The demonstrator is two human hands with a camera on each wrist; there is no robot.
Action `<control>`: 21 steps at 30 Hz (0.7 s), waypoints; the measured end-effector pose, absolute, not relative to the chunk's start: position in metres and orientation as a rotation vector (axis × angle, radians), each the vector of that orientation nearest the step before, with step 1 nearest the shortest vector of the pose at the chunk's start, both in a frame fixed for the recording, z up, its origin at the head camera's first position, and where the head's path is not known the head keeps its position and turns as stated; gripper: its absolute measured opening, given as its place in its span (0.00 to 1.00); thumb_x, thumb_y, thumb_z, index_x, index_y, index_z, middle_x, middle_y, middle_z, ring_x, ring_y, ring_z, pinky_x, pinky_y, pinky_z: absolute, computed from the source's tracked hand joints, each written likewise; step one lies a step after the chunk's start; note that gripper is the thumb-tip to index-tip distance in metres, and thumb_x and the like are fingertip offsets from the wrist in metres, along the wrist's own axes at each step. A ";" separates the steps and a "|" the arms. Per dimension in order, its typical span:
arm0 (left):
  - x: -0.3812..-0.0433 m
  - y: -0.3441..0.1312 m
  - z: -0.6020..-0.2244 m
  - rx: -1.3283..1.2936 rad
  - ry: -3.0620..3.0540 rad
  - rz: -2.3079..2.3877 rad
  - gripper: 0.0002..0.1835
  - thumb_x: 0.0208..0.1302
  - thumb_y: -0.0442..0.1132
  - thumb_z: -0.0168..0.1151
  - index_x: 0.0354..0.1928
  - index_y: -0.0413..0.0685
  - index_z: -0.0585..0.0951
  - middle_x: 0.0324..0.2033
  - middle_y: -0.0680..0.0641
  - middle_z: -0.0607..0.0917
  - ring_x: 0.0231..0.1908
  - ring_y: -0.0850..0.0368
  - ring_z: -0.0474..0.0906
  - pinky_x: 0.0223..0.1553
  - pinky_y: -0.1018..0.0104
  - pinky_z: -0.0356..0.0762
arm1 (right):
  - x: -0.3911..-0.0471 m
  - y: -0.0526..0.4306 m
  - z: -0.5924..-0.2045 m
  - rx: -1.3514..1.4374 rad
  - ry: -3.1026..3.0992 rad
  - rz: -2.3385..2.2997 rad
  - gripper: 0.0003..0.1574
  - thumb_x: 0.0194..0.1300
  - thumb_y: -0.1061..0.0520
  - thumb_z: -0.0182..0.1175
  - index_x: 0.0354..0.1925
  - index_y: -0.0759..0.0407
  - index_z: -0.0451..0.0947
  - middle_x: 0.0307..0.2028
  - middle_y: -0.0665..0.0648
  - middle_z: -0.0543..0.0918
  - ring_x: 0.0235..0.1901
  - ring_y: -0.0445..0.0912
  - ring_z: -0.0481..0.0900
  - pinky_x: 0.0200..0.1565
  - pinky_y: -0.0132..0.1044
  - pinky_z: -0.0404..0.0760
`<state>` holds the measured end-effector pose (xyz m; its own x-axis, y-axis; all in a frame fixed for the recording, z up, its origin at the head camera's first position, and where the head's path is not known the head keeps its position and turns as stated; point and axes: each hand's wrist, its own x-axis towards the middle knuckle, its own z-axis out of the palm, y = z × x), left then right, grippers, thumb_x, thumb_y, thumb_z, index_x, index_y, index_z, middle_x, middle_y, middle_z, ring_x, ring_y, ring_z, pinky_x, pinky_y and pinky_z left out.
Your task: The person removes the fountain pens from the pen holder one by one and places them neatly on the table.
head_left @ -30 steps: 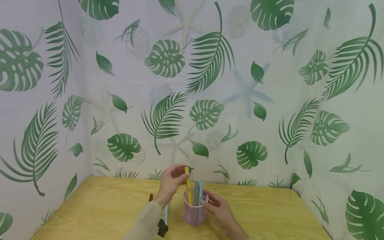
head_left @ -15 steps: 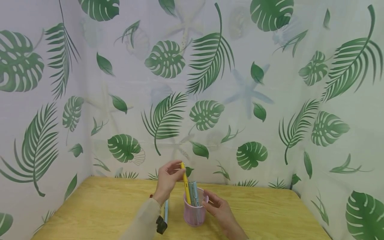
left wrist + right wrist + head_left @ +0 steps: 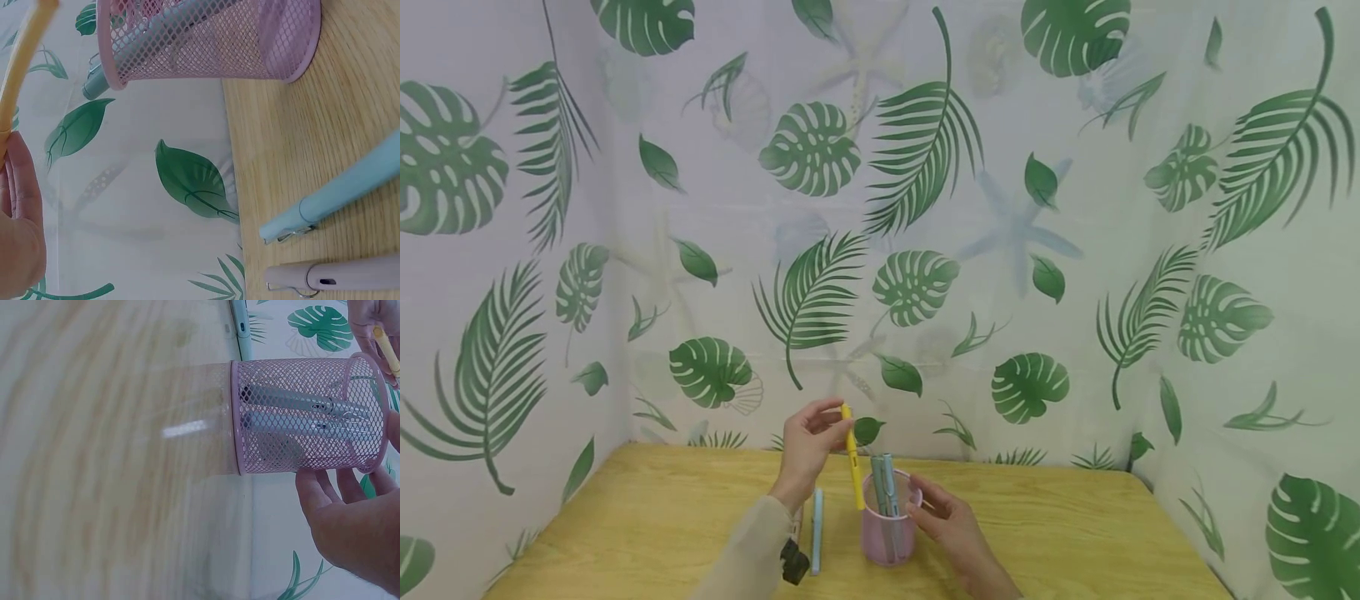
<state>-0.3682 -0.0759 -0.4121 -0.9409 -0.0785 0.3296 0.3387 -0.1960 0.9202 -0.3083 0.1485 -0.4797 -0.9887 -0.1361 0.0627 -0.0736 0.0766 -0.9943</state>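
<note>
My left hand (image 3: 808,446) pinches a yellow pen (image 3: 853,458) near its upper end. The pen hangs almost upright, its lower tip by the left rim of a pink mesh pen holder (image 3: 874,540). Inside the holder lean a grey-green pen (image 3: 878,479) and a light blue pen (image 3: 891,485), both visible through the mesh in the right wrist view. My right hand (image 3: 955,529) grips the holder from the right, thumb at the rim and fingers along its far side. In the left wrist view, the yellow pen (image 3: 19,81) is blurred at one end.
On the wooden table (image 3: 1037,542), left of the holder, lies a light blue pen (image 3: 817,533). Beside it is a pale mauve pen (image 3: 356,275), partly hidden by my left wrist in the head view. A leaf-printed curtain (image 3: 925,208) rises behind the table.
My left hand has moved left and slightly up, drawing the yellow pen out of the holder. The two pens inside have shifted leftward. The right hand stays at the holder.
</note>
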 end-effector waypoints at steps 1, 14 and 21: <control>-0.369 -0.077 -0.413 -0.294 -1.799 -2.219 0.20 0.57 0.29 0.70 0.52 0.38 0.81 0.43 0.34 0.86 0.32 0.57 0.85 0.31 0.62 0.86 | -0.308 0.149 -0.480 -0.222 2.270 -2.093 0.36 0.68 0.56 0.62 0.70 0.61 0.64 0.70 0.68 0.65 0.67 0.65 0.66 0.63 0.50 0.74; -0.367 -0.091 -0.419 -0.256 -1.865 -2.213 0.17 0.58 0.30 0.70 0.51 0.42 0.82 0.40 0.38 0.86 0.33 0.57 0.85 0.31 0.61 0.86 | -0.307 0.148 -0.480 -0.197 2.254 -2.133 0.36 0.67 0.56 0.63 0.69 0.62 0.65 0.69 0.68 0.65 0.67 0.64 0.66 0.62 0.46 0.75; -0.364 -0.107 -0.433 -0.204 -1.881 -2.200 0.18 0.58 0.30 0.69 0.51 0.41 0.82 0.38 0.42 0.86 0.32 0.58 0.84 0.31 0.61 0.86 | -0.310 0.147 -0.480 -0.186 2.275 -2.101 0.37 0.66 0.54 0.64 0.69 0.60 0.65 0.69 0.67 0.66 0.67 0.64 0.66 0.63 0.49 0.74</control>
<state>-0.3642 -0.1068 -0.4334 -0.9617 -0.0900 0.2591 0.2699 -0.1431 0.9522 -0.3101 0.1474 -0.4801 -0.9920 -0.1146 0.0527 -0.0616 0.0759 -0.9952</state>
